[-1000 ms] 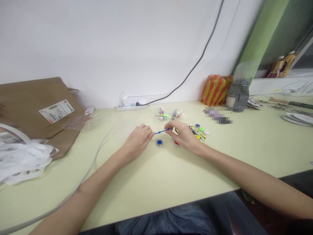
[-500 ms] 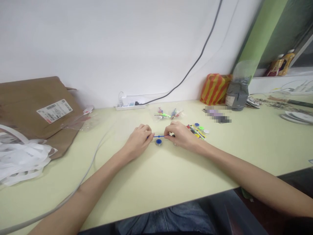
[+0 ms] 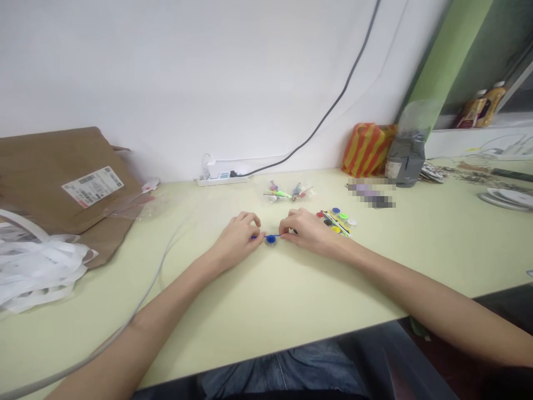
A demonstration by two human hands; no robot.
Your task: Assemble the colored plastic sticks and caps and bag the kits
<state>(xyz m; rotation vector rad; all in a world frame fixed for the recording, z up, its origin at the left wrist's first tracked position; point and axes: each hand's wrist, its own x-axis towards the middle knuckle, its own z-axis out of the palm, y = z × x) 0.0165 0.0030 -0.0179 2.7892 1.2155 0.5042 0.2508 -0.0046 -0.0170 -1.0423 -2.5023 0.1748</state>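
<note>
My left hand (image 3: 238, 238) pinches one end of a thin blue plastic strip (image 3: 279, 236). The other end is between the thumb and fingers of my right hand (image 3: 307, 231). Under the strip's middle, on the table, stands a small round blue piece (image 3: 271, 240) with a clear lower part. Strip and round piece meet or overlap in the view; whether they touch I cannot tell. Just beyond my right wrist lie round coloured caps (image 3: 343, 216) and long yellow and black strips (image 3: 338, 222). A dark bit by my right fingers is mostly hidden.
A clear bag of small coloured parts (image 3: 287, 193) lies farther back. Along the wall are a power strip (image 3: 221, 178), a striped bag (image 3: 366, 149) and a grey bag (image 3: 406, 160). At left are a brown paper parcel (image 3: 50, 183), white strips (image 3: 45, 269) and a grey cable (image 3: 160, 266).
Both hands have lowered the blue strip slightly toward me, so its middle now lies over the round blue piece instead of behind it.
</note>
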